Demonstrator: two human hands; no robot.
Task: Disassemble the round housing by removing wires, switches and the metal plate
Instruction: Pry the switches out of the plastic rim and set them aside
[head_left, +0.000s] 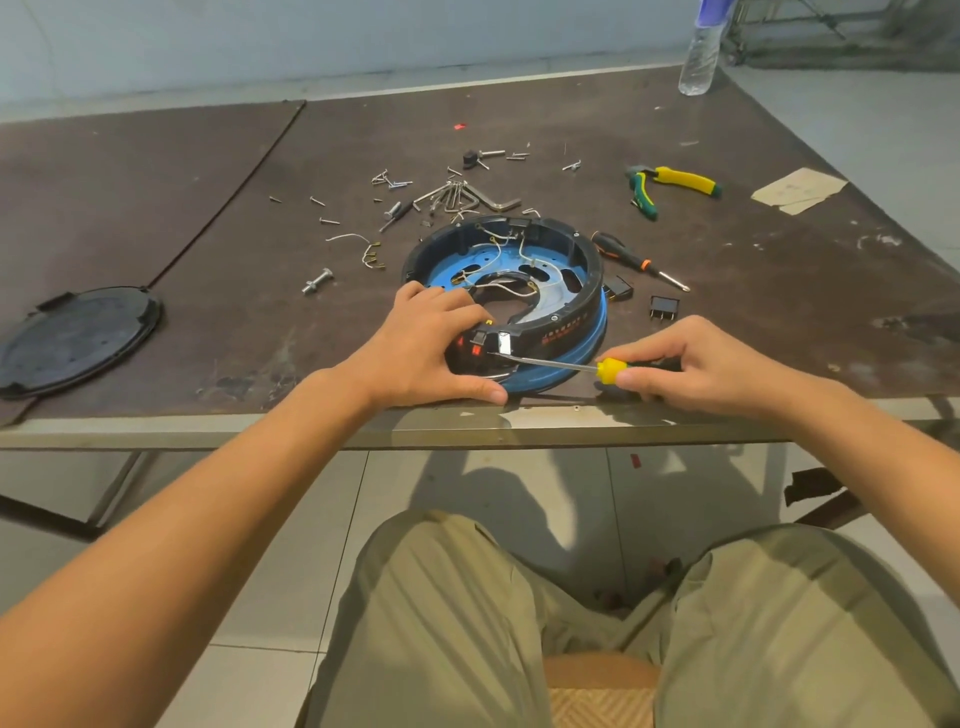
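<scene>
Head view: left hand (436, 343) grips the near rim of the round housing (571, 312); right hand (711, 364) pinches a screwdriver (550, 362), tip at a mounted switch (504, 342) between them. Two freed switches (664, 307) lie beyond the right hand; wires (498, 254) and blue plate (447, 260) are not yet out.

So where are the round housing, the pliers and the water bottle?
round housing (569, 325), head view, on its black outer wall.
pliers (684, 180), head view, on the yellow handle.
water bottle (700, 60), head view, on its clear body.
</scene>
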